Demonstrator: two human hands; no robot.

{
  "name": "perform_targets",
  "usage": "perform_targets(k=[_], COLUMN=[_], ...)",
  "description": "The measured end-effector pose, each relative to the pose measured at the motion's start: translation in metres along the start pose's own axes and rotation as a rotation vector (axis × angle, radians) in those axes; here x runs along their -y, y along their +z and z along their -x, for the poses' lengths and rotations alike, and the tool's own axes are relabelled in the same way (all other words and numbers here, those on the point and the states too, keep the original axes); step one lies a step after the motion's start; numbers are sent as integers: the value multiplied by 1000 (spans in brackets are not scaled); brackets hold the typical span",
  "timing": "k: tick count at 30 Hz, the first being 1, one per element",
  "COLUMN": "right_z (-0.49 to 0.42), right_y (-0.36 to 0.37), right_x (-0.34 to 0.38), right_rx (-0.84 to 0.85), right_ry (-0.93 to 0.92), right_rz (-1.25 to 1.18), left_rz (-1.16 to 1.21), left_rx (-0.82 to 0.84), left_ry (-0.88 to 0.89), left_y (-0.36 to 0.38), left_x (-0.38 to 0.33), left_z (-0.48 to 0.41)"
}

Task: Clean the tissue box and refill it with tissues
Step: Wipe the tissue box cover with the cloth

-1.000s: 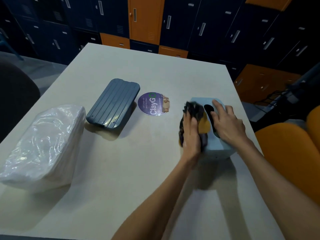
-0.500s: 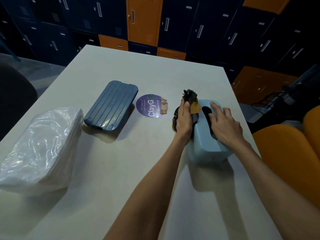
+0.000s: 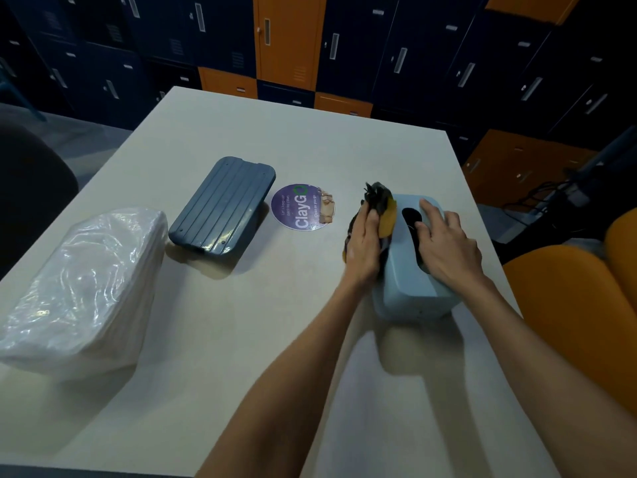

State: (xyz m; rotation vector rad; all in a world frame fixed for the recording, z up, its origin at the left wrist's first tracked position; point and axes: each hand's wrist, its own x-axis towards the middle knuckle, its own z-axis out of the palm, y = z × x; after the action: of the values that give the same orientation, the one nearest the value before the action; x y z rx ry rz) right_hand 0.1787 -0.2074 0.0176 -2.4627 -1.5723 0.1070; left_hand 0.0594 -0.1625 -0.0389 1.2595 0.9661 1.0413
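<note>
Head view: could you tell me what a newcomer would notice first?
At the right of the table, the left hand grips a dark-and-yellow cloth against the pale blue tissue box, the right hand resting flat on top. At the left lies a bulky plastic-wrapped tissue pack, a dark blue lid beside it.

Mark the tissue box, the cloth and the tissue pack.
tissue box [image 3: 410,294], head view, near side wall.
cloth [image 3: 379,198], head view, dark bunched top.
tissue pack [image 3: 86,288], head view, middle of wrap.
</note>
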Motion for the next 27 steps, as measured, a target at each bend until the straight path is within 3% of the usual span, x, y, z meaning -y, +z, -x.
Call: perform_targets(k=[5, 8, 12, 16, 27], right_z=[-1, 0, 1, 2, 6], right_y=[0, 0, 0, -1, -8], right_x=[0, 1, 1, 4, 10], right_rx=[2, -3, 0, 0, 17], right_ry=[5, 12, 22, 61, 138], right_rz=[-7, 0, -17, -27, -97], left_rz=[-11, 70, 169, 143, 142], left_rx=[-27, -53, -60, 58, 104], left_ry=[47, -38, -100, -154, -101], left_y=[7, 18, 13, 8, -9], left_x=[9, 7, 0, 1, 8], left_z=[61, 105, 49, -4, 107])
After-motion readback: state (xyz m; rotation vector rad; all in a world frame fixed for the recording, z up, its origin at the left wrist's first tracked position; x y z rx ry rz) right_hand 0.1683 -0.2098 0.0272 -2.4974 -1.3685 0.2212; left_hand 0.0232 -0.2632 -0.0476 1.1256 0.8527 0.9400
